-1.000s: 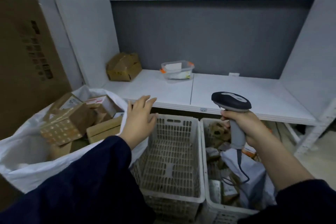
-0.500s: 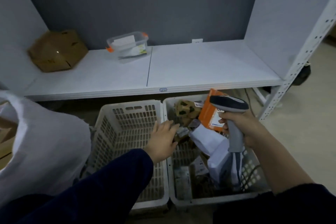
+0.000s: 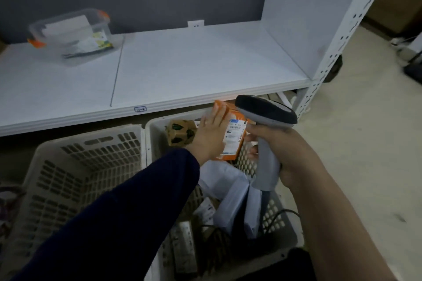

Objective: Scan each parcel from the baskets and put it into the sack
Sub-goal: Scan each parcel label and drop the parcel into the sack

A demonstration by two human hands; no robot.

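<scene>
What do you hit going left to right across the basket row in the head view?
left basket → leaf-print brown box → left hand → orange parcel → right hand gripping the scanner → white shelf post

In the right basket (image 3: 149,143), an orange parcel (image 3: 235,138) with a white label is touched by the left hand (image 3: 211,137), its fingers seemingly laid flat along it. A barcode scanner (image 3: 266,113) is gripped by the right hand (image 3: 282,151), just right of the parcel. A brown printed box (image 3: 180,133) is seen just left of the left hand.
</scene>
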